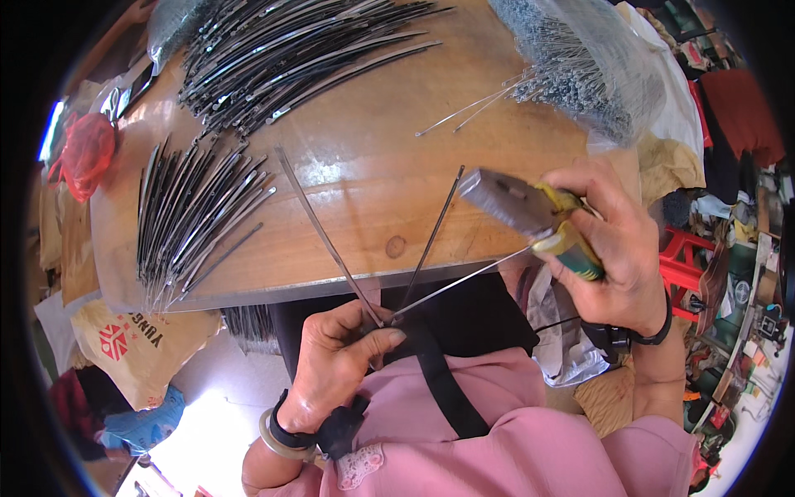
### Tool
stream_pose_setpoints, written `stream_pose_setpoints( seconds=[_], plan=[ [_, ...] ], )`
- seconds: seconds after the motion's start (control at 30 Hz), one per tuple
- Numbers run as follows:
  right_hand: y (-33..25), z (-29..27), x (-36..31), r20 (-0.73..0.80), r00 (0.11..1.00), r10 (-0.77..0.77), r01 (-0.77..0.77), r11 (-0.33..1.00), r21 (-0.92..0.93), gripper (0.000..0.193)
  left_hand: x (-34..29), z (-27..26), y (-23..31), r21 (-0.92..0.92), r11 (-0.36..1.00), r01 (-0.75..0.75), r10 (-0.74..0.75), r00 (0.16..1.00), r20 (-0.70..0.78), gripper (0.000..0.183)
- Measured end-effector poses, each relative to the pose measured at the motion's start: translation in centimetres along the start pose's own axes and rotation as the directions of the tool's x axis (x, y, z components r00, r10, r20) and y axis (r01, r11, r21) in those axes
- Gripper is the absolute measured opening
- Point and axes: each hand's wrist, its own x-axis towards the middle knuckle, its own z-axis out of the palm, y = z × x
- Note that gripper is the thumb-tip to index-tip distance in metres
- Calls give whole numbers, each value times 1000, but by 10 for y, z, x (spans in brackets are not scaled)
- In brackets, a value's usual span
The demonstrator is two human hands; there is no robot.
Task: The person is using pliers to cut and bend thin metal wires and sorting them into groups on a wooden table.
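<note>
My left hand (344, 352) is closed near the table's front edge, above my lap. Thumb and fingers pinch the lower ends of two narrow dark metal strips, where they meet. One strip (319, 228) leans up to the left, the other strip (436, 228) up to the right. From that same joint a thin silver rod (464, 283) runs towards my right hand (613, 248). My right hand is wrapped round combination pliers (517, 205) with yellow and green handles; their jaws point left, over the table. The rod's far end lies by the handles, and whether it touches them is unclear.
A large pile of dark metal strips (290, 58) covers the table's (373, 166) far left, with a smaller fanned pile (186, 219) nearer. Thin looped rods (571, 70) spill from a clear bag at far right. A red bag (87, 153) sits left; a red stool (687, 257) stands right.
</note>
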Motion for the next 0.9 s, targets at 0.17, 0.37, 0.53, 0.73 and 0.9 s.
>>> stream_pose_setpoints(
  seconds=[0.17,0.37,0.53,0.73,0.9],
  plan=[
    [7,-5,-7,60,994,92,-94,995,36,20,3,4,2,-39,999,8,-7,1000,27,11],
    [1,17,1,121,988,-98,91,994,61,26,0,11,6,24,999,41,-42,996,78,10],
    [-2,47,12,99,980,-174,164,981,103,19,-1,11,6,127,991,43,-55,994,93,5],
    [3,53,9,179,965,-192,163,973,163,26,-3,14,5,103,994,33,-44,992,114,6],
    [0,49,4,181,972,-150,122,980,158,24,8,-2,19,28,1000,11,-18,970,241,18]
  ],
)
